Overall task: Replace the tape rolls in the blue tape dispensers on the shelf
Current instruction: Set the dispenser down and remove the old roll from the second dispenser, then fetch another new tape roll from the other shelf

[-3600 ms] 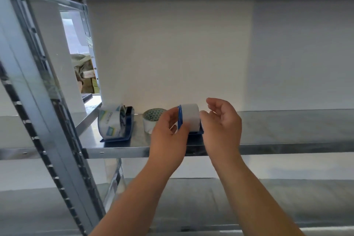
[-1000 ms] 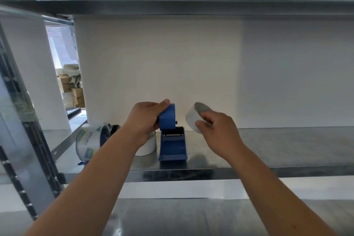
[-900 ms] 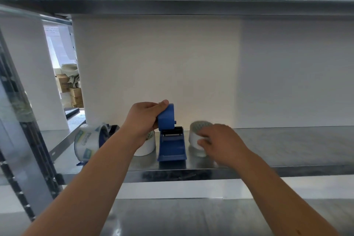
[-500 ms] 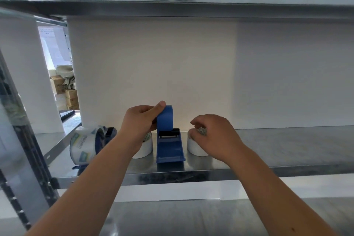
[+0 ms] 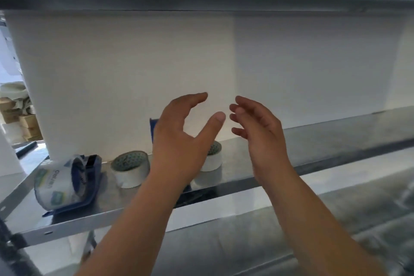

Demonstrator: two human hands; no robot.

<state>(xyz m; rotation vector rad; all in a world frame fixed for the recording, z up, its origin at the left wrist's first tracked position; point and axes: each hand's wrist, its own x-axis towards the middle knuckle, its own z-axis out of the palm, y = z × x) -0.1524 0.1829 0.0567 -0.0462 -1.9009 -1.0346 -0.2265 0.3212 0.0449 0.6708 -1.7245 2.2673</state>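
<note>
Hands first, in the head view: my left hand (image 5: 179, 141) is spread wide, thumb and fingers apart, holding nothing. My right hand (image 5: 257, 127) is relaxed and bare beside it. Both are above the shelf (image 5: 313, 141). Behind my left hand only a blue edge of the middle dispenser (image 5: 153, 129) shows. A loose roll (image 5: 131, 168) stands left of it and another roll (image 5: 214, 158) right of it, half hidden. Far left lies a second dispenser (image 5: 90, 188) carrying a printed roll (image 5: 53, 186). I judge the rolls light, stiff-cored and slick-sided. I'd pinch one between core hole and outer rim, steadying the plastic dispenser by its base.
</note>
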